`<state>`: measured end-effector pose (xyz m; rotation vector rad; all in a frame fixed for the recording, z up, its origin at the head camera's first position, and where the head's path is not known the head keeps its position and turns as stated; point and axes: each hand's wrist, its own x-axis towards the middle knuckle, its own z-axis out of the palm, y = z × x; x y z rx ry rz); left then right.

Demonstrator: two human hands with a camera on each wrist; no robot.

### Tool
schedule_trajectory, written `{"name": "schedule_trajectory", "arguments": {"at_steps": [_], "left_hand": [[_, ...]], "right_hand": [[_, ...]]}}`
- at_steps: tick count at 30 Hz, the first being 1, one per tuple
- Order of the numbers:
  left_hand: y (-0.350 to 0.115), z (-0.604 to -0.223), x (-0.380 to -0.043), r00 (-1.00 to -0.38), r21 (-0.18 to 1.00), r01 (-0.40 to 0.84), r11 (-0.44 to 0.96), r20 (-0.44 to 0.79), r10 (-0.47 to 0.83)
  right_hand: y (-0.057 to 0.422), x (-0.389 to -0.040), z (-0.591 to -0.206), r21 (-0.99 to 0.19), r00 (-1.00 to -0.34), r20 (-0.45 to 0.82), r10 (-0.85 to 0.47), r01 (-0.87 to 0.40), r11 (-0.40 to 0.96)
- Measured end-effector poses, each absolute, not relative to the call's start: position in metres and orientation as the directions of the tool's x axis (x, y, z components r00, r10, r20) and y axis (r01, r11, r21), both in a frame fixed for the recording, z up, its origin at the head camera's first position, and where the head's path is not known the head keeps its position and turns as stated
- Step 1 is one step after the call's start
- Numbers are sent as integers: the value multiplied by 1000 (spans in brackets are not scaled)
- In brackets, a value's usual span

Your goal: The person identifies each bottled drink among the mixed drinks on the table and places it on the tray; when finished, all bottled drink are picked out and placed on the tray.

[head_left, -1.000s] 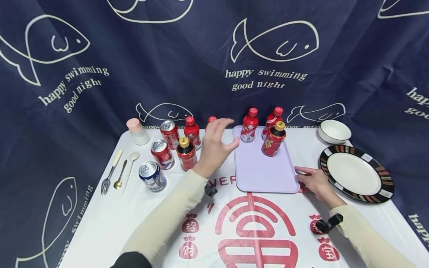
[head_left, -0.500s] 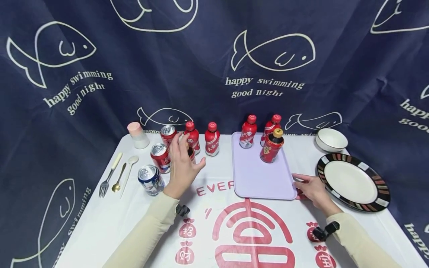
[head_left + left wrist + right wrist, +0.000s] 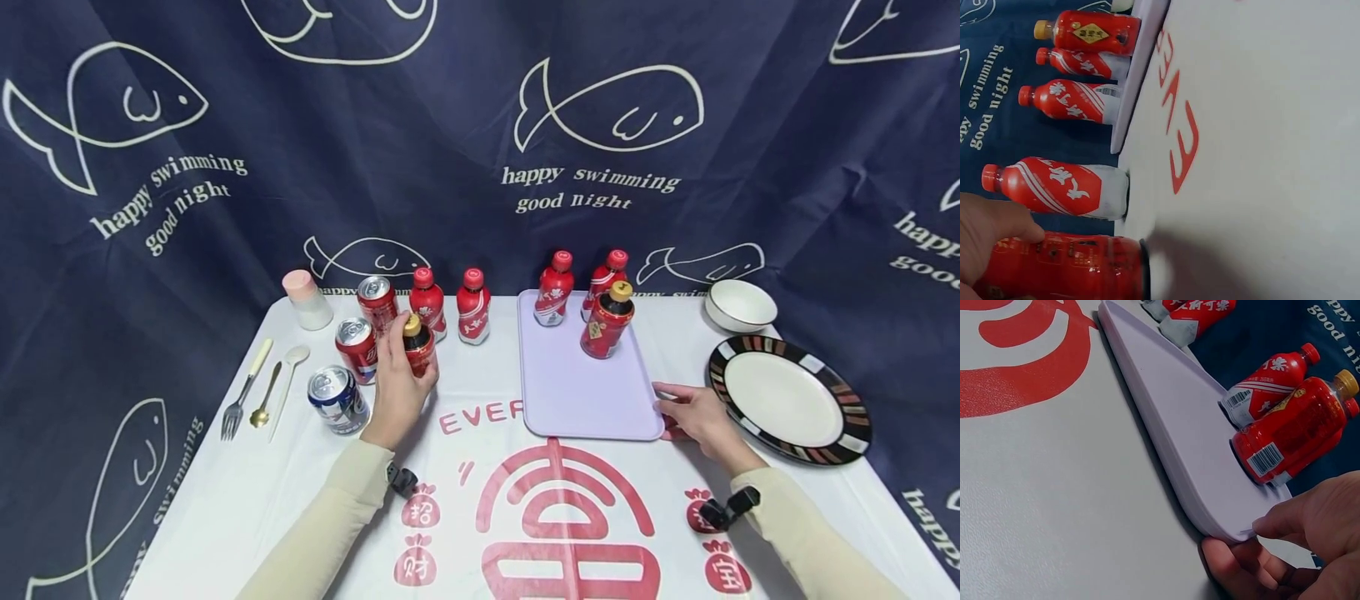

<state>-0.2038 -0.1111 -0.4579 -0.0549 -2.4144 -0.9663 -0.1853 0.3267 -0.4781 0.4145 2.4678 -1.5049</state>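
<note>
My left hand [image 3: 396, 392] grips a dark drink bottle [image 3: 422, 348] with a gold cap and red label, standing on the left part of the table. In the left wrist view my thumb lies along the red label of that bottle [image 3: 1079, 265]. My right hand [image 3: 705, 423] pinches the right rim of a lilac tray [image 3: 577, 396], thumb above and fingers beneath, as the right wrist view shows. Upright on the tray are a second gold-capped bottle [image 3: 607, 327] and two red-capped bottles [image 3: 554, 293], one of them partly hidden behind it.
Two red-capped bottles [image 3: 474, 312] stand behind the left hand. Red cans [image 3: 356, 346] and a blue can [image 3: 339, 404] are close on its left. Farther left are a pink-lidded jar [image 3: 309, 304], a fork [image 3: 238, 408] and two spoons [image 3: 262, 408]. Rightward are a striped-rim plate [image 3: 787, 400] and white bowl [image 3: 741, 308].
My left hand has moved left and down from beside the tray to the gold-capped bottle, and its fingers have closed round it. The right hand has stayed at the tray's rim.
</note>
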Motion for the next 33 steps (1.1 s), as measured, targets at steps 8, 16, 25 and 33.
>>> {"name": "schedule_trajectory", "arguments": {"at_steps": [8,16,25,33], "left_hand": [[-109,-458,-206,-846,652,258,713,509,-160],[-81,-436,-207,-854,687,362,630,515,-70],[-23,-414,-241,-867,709,448,545,494,70],[24,-412,-274,-904,734,418,535,396,163]], "right_hand": [[329,-185,-479,-822,-927,-352,132,373,431],[328,-186,-476,-826,-927,-353,123,371,423],[327,-187,-476,-828,-925,-357,127,377,415],[327,-186,-475,-818,-923,-357,142,383,429]]}}
